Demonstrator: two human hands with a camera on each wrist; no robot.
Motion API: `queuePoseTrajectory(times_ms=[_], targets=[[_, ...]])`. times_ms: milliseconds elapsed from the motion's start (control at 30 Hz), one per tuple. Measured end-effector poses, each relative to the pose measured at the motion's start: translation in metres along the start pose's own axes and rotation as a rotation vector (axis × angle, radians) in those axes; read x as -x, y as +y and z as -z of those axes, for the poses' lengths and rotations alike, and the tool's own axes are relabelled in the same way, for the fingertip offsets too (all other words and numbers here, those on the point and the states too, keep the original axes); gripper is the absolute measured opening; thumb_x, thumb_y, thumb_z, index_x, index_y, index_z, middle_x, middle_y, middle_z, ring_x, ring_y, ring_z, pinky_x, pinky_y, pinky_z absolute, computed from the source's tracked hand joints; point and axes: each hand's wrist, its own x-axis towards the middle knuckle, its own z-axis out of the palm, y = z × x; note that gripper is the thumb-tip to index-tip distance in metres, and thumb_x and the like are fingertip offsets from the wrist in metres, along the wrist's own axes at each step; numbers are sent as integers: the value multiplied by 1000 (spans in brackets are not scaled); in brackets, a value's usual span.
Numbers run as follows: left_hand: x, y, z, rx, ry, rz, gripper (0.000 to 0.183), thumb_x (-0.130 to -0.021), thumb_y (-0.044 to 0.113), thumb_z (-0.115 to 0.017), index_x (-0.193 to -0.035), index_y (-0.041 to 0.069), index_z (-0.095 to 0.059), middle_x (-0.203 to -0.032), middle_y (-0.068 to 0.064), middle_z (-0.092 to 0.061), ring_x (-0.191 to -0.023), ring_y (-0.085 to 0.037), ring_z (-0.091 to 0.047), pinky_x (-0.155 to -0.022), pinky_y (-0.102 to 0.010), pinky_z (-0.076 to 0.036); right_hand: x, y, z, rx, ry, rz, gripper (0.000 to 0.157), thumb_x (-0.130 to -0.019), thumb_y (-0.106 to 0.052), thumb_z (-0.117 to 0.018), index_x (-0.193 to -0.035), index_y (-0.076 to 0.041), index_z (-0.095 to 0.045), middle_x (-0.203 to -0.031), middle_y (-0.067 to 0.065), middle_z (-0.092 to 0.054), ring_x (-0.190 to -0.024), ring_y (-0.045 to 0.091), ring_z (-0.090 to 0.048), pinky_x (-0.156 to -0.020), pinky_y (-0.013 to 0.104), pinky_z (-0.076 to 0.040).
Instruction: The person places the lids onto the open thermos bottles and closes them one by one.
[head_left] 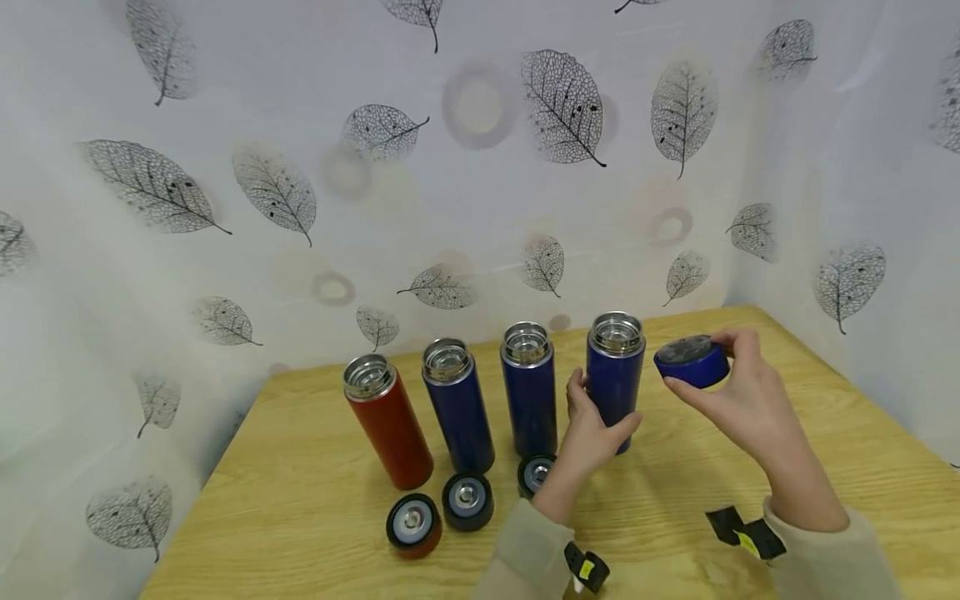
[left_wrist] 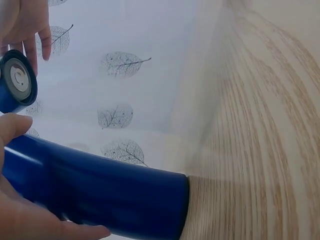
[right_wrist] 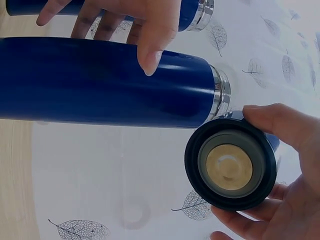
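Note:
My left hand (head_left: 588, 437) holds the rightmost blue thermos bottle (head_left: 617, 371), its thumb on one side and its fingers round the other. That bottle stands upright with its steel mouth uncovered. Right of it, my right hand (head_left: 757, 404) pinches a blue lid (head_left: 693, 367) between thumb and fingers, in the air and apart from the bottle in the head view. The right wrist view shows the lid's underside (right_wrist: 230, 167), with a dark rim and a round metal centre. In the left wrist view the bottle's base (left_wrist: 170, 205) rests on the table.
Left of my left hand stand two more lidless blue bottles (head_left: 459, 417) (head_left: 529, 400) and a red bottle (head_left: 393, 433). Before them on the wooden table (head_left: 300, 500) lie a red lid (head_left: 414, 527) and two dark lids (head_left: 467, 502) (head_left: 534, 475), undersides up. A leaf-patterned curtain (head_left: 480, 208) hangs behind.

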Motion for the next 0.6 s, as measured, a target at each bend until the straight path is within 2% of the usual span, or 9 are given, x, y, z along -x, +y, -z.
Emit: queuePoseTrajectory(times_ms=[200, 467, 600], targets=[[4, 2, -1, -5, -5, -14, 89, -75, 27, -68, -138, 11, -7, -138, -11, -17, -125, -26, -23, -96, -45, -28, 0, -2, 2, -3, 23, -14, 74, -77, -33, -68, -121, 6, -24, -117, 32, -37, -93, 46, -43, -67, 52, -38], [13, 5, -2, -28, -6, 7, 89, -74, 25, -68, -138, 10, -7, -136, -12, -17, -125, -26, -21, -96, -45, -28, 2, -3, 2, -15, 49, -18, 72, -77, -32, -67, -121, 5, -24, -117, 32, -36, -91, 45, -42, -65, 50, -37], [13, 3, -3, -18, 29, -8, 88, -74, 26, -68, -137, 10, -8, -137, -15, -17, -125, -30, -22, -94, -47, -29, 3, -3, 2, -19, 62, -12, 72, -77, -31, -67, -122, 5, -24, -118, 33, -36, -94, 46, -41, -66, 52, -36]])
